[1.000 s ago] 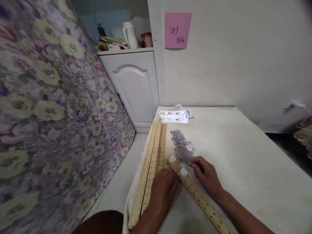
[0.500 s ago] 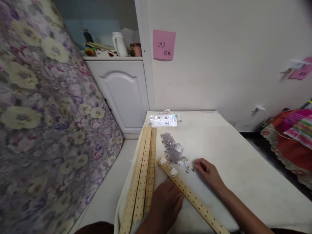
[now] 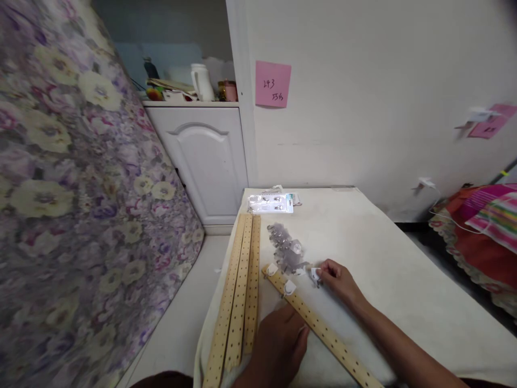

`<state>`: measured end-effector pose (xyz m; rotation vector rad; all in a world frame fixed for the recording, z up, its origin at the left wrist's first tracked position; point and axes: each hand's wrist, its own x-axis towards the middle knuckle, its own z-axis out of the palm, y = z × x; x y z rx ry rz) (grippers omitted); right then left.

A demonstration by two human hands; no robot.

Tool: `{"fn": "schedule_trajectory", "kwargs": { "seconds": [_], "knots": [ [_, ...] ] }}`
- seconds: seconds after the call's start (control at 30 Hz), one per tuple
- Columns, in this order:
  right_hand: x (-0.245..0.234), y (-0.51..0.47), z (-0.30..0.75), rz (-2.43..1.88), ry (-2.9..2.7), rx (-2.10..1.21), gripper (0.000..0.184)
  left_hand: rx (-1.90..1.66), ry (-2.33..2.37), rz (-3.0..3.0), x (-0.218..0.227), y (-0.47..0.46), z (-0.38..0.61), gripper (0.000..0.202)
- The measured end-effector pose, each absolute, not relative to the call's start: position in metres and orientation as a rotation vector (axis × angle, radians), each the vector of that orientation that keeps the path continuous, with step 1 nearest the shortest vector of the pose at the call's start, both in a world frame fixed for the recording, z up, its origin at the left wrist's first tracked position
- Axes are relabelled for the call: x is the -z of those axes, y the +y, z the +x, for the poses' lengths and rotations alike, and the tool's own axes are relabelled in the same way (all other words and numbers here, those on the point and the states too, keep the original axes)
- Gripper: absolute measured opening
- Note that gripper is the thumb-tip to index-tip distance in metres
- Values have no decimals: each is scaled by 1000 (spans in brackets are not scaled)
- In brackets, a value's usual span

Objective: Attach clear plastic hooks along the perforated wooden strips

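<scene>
My right hand (image 3: 338, 281) pinches a small white-backed metal hook (image 3: 315, 275) between thumb and fingertips, just above the cloth. My left hand (image 3: 280, 339) is closed at the left edge of a perforated wooden strip (image 3: 323, 335), which lies slanted across the table; the grip is partly hidden. Two similar white-backed hooks sit at the far end of this strip, an outer hook (image 3: 271, 269) and a nearer hook (image 3: 289, 288). Beyond my right hand lies a pile of hooks in clear plastic (image 3: 286, 249).
Several more perforated wooden strips (image 3: 239, 285) lie lengthwise along the table's left side. Clear blister packs (image 3: 270, 203) rest at the far edge of the cloth-covered table (image 3: 375, 253). A white cabinet (image 3: 205, 161) and flowered curtain (image 3: 81, 188) stand to the left.
My right hand has shifted slightly left and now pinches a white-backed hook that lay beside it on the cloth. My left hand stays at the slanted strip.
</scene>
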<state>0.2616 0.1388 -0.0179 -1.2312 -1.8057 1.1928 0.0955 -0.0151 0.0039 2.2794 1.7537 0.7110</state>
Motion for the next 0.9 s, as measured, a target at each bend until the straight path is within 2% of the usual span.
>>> {"fn": "schedule_trajectory", "kwargs": {
  "seconds": [0.17,0.4,0.67,0.9],
  "knots": [
    [9,121,271,-1121,-1521,-1562,24,-684,1731,2302,-2,-18,100,8],
    [12,89,277,-1076,-1390,-1812,28,-730,1757,2200,10,-24,110,12],
    [25,84,278,-1051,-1527,-1728,27,-919,1922,1864,21,-31,122,15],
    [36,88,271,-1024,-1509,-1799,26,-955,1930,1760,24,-24,123,18]
  ]
}}
